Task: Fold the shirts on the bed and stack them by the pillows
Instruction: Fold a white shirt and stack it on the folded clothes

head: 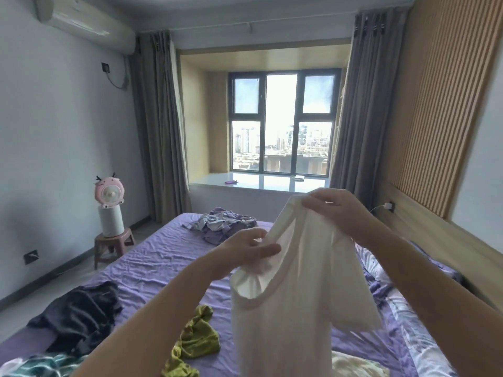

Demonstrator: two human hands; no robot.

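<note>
A white shirt (294,303) hangs in the air over the bed (158,257), held up by both hands. My left hand (245,251) pinches its fabric near the upper left edge. Higher and to the right, my right hand (337,210) grips the top of the shirt. On the purple sheet lie a dark grey garment (79,317) at the left, an olive-green one (198,338) in the middle, and a teal patterned one (40,365) at the bottom left. Patterned pillows (381,270) lie along the right side by the headboard.
A pile of purple and white clothes (220,224) sits at the far end of the bed. A pink fan on a white cylinder (110,205) stands on a small stool (114,243) left of the bed. The wooden headboard (435,235) runs along the right.
</note>
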